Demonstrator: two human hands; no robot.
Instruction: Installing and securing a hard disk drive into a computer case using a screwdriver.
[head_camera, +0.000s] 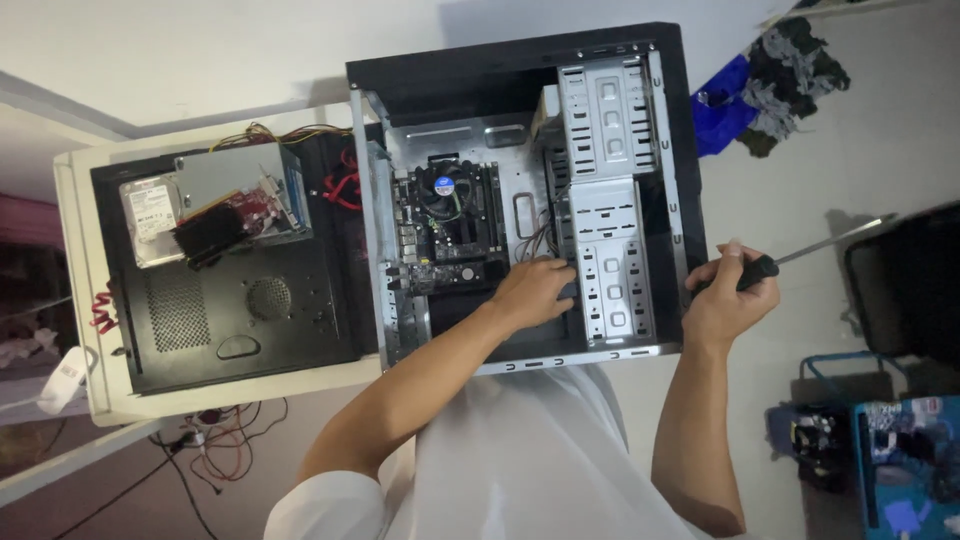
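An open black computer case (668, 130) lies on its side, showing a motherboard (445, 225) with a round cooler fan and a metal drive cage (612, 200). My left hand (535, 290) reaches inside the case, fingers down among the cables beside the drive cage; whether it grips anything is hidden. My right hand (728, 295) rests at the case's right edge, closed around the black handle of a long screwdriver (830, 243) whose shaft points out to the right.
The removed black side panel (230, 310) lies on a white table (75, 260) at left, carrying a hard drive (150, 220), a power supply (235, 180) and a red graphics card. Cables hang below the table. A blue box (905, 460) and cloths sit at right.
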